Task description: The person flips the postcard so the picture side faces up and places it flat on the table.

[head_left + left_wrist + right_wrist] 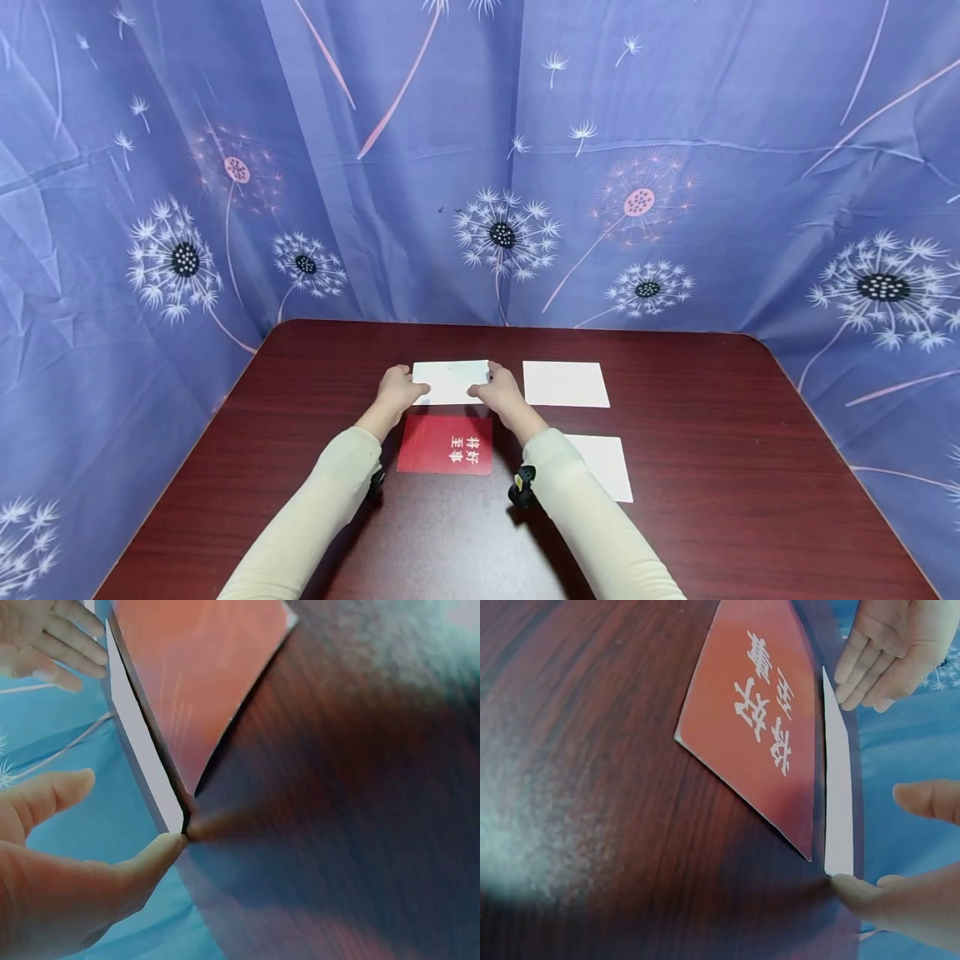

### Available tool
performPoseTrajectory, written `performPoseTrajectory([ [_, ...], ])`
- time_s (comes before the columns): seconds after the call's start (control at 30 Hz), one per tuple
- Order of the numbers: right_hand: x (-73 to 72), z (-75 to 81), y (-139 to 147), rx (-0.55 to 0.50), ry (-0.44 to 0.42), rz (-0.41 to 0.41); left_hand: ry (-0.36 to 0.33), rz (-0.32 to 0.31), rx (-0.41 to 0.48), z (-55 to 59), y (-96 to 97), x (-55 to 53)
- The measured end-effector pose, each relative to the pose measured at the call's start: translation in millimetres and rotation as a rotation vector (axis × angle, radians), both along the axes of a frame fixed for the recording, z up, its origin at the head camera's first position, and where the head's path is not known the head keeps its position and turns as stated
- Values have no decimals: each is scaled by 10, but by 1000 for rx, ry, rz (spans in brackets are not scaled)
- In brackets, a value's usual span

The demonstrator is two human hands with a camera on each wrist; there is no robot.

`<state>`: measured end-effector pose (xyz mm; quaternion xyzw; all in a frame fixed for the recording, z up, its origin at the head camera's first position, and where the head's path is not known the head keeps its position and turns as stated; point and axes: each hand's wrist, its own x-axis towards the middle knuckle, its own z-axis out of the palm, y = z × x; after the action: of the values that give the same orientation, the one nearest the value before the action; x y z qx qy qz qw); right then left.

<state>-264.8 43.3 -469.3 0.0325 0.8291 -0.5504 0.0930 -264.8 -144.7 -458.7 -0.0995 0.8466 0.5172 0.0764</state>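
A white rectangular card [450, 382] lies on the far part of the table, between my two hands. My left hand [397, 390] is at its left end and my right hand [501, 390] at its right end. In the left wrist view, the left thumb [161, 855] touches the card's near corner, with the index finger held apart from it. The right thumb [859, 894] likewise meets the near corner in the right wrist view, its index finger raised. Just nearer me is a red card [431, 446] with white characters, lying flat.
To the right, one white card [566, 384] lies level with the middle one. Another white card [609, 467] lies nearer, partly hidden by the right sleeve [577, 492]. The dark red wooden table [712, 467] ends at a blue dandelion-print curtain [420, 208].
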Motion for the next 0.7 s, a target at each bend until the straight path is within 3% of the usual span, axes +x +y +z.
performPoseTrajectory([
  [0.37, 5, 1, 18, -147, -32, -70, 3, 48, 47, -32, -2, -22],
  [0.7, -13, -13, 20, -192, -37, -114, 10, 75, 71, -22, 22, -1],
])
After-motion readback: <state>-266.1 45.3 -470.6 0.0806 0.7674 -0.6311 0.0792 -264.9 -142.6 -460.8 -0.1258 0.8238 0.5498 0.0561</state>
